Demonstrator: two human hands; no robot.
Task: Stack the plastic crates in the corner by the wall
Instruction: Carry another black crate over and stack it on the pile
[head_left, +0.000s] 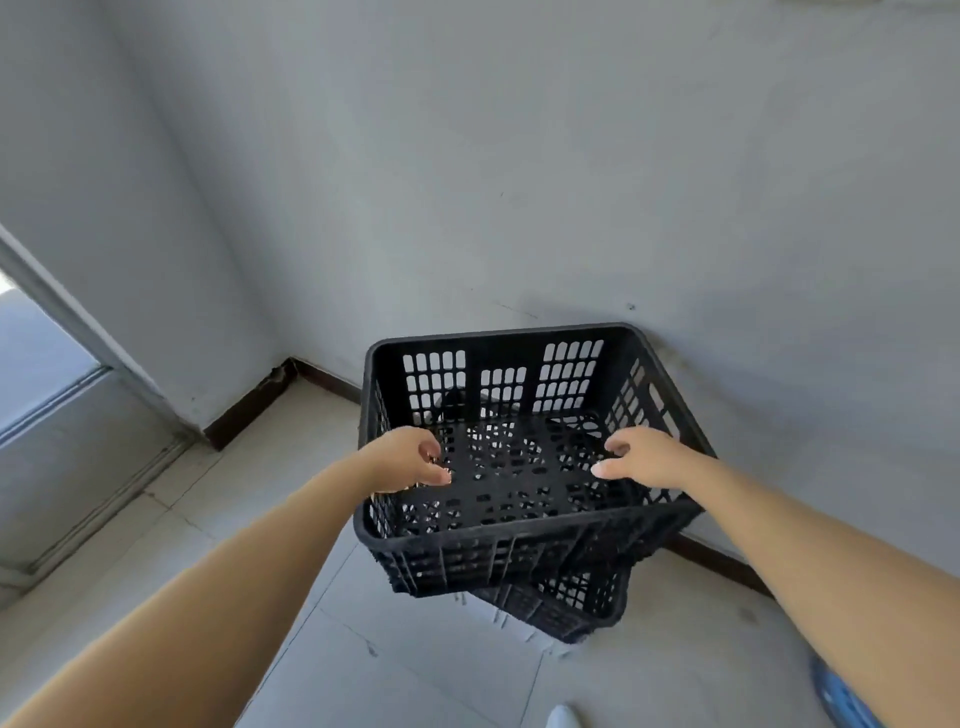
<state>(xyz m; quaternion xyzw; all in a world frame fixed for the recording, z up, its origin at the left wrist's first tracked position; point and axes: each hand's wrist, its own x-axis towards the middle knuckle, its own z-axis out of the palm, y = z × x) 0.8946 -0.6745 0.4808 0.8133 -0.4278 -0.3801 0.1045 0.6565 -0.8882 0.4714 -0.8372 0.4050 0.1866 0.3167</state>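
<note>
A black plastic crate (498, 545) with slotted walls sits against the wall, a little right of the room corner. It rests askew on a second black crate (576, 608), of which only the lower right corner shows. My left hand (410, 460) is over the top crate's left rim, fingers loosely curled, thumb pointing inward. My right hand (647, 457) is over the right rim in the same loose curl. Neither hand visibly grips the rim or holds anything.
Grey walls meet in a corner (291, 358) with a dark skirting board along the floor. A doorway with a raised threshold (88, 467) opens at the left. Pale floor tiles lie in front of the crates. A blue shoe (841, 696) shows at the bottom right.
</note>
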